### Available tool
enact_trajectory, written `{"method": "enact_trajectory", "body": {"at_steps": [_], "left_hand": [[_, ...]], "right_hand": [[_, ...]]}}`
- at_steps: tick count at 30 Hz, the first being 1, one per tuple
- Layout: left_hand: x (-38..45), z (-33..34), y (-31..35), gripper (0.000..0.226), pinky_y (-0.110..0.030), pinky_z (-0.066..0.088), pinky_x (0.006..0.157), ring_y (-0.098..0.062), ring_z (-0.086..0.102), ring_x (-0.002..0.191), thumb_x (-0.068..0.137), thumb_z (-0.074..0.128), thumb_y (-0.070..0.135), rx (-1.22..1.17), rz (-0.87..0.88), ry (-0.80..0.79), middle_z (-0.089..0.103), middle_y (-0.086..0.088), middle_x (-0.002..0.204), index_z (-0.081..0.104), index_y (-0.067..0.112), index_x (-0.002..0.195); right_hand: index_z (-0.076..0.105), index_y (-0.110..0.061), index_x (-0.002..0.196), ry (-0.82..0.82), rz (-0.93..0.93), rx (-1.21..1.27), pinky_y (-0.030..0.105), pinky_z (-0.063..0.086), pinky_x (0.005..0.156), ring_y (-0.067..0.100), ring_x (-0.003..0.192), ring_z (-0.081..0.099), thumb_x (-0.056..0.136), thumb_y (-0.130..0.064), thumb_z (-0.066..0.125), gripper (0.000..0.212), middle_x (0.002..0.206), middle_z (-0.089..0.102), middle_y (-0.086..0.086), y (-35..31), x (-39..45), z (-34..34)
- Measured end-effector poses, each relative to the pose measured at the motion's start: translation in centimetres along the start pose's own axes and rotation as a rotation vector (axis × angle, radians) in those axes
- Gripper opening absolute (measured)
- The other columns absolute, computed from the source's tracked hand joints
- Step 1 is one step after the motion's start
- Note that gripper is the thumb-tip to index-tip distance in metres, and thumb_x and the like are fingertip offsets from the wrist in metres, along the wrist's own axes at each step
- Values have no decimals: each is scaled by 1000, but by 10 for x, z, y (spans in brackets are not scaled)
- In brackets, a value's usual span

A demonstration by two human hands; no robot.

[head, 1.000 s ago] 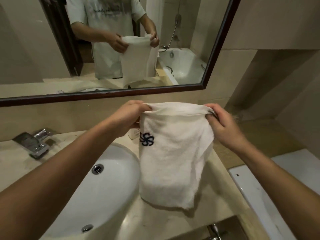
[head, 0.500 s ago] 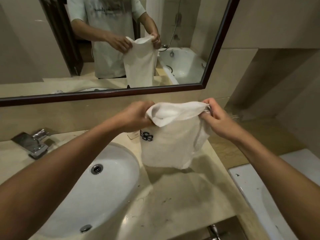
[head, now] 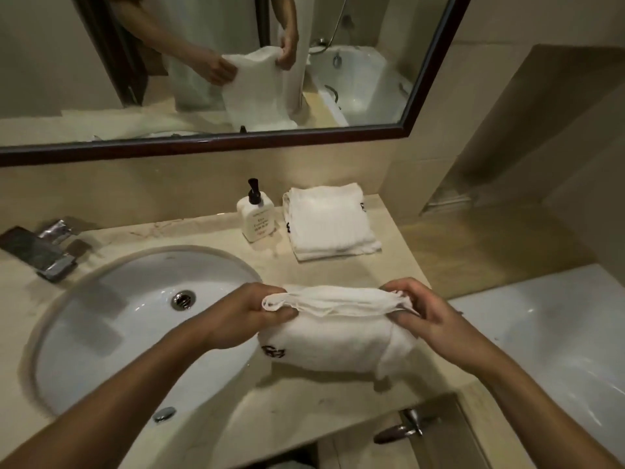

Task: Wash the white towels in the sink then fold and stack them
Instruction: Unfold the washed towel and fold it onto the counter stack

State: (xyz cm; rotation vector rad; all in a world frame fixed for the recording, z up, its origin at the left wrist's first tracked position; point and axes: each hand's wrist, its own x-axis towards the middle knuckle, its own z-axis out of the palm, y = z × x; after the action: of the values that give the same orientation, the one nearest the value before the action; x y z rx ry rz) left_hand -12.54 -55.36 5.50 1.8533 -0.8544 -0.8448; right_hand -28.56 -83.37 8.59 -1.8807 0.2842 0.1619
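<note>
A white towel (head: 334, 340) with a dark logo lies folded over on the counter to the right of the sink (head: 101, 333). My left hand (head: 243, 313) pinches its upper left edge. Its upper right edge is pinched by my right hand (head: 422, 316). The towel's top edges bunch together between both hands. At the back of the counter, a stack of folded white towels (head: 329, 221) sits against the wall.
A white soap pump bottle (head: 256, 216) stands left of the stack. The chrome tap (head: 44, 248) is at the sink's far left. A mirror (head: 203, 62) hangs above. To the right lies a white bathtub rim (head: 541, 333). A drawer handle (head: 402, 428) is below the counter edge.
Both hands have lowered the towel from mid-air down onto the counter, folding it over. The view has tilted down, revealing the soap bottle and the stack.
</note>
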Motion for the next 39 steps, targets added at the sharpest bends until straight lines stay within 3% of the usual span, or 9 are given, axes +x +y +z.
{"method": "enact_trajectory", "body": {"at_steps": [4,9,16,19,21,26,31,33,39], "left_hand": [[33,25,-46,18,-42,56,86,-20,71,94,97,62,30,-92,-219,137,76,0,98,74,16,98],[78,44,-97,28,-34,47,73,-24,63,87,93,60,36,-139,-475,346,71,-11,96,67,9,93],[87,65,-101,59,-24,41,64,-15,57,87,90,68,37,-27,-523,382,58,0,115,40,18,139],[68,81,-103,59,-30,42,71,-19,58,87,89,67,36,89,-449,501,61,1,111,38,21,138],[63,89,-105,47,-31,39,71,-17,55,85,90,64,41,203,-510,503,60,6,100,43,20,125],[64,91,-112,29,-34,43,66,-24,64,83,96,52,48,155,-539,501,65,0,84,45,21,105],[50,103,-107,40,-37,45,76,-24,60,94,97,45,52,268,-544,586,58,1,110,46,20,120],[40,114,-106,48,-39,49,80,-27,58,102,98,45,51,377,-593,528,53,-3,120,44,16,130],[36,124,-101,42,-41,50,81,-34,58,99,100,49,40,309,-587,538,46,-13,124,48,6,125]], "right_hand": [[62,-9,111,109,137,-45,23,47,78,13,95,63,96,-8,64,15,103,70,8,56,37,19],[61,-18,102,239,273,-23,26,48,74,20,92,62,95,-13,64,9,96,66,1,107,81,49],[38,-8,146,493,466,-81,35,45,101,31,125,55,92,-37,70,69,137,54,12,126,101,73],[25,-13,153,461,498,-322,39,47,99,30,125,50,78,-51,79,100,142,41,9,125,85,97],[26,-14,153,463,429,-426,36,46,95,31,120,52,82,-42,78,92,137,41,10,134,73,110],[55,-7,137,587,309,-118,26,40,94,31,119,57,97,-17,64,42,127,59,13,154,55,91],[53,0,131,757,573,-387,42,47,82,40,108,55,98,-37,60,51,121,54,21,150,44,128],[58,5,118,765,523,-485,43,48,78,41,97,57,94,-35,67,47,110,57,24,152,33,152],[51,2,122,638,607,-226,41,46,87,40,108,58,105,-30,48,37,120,58,21,153,36,138]]}}
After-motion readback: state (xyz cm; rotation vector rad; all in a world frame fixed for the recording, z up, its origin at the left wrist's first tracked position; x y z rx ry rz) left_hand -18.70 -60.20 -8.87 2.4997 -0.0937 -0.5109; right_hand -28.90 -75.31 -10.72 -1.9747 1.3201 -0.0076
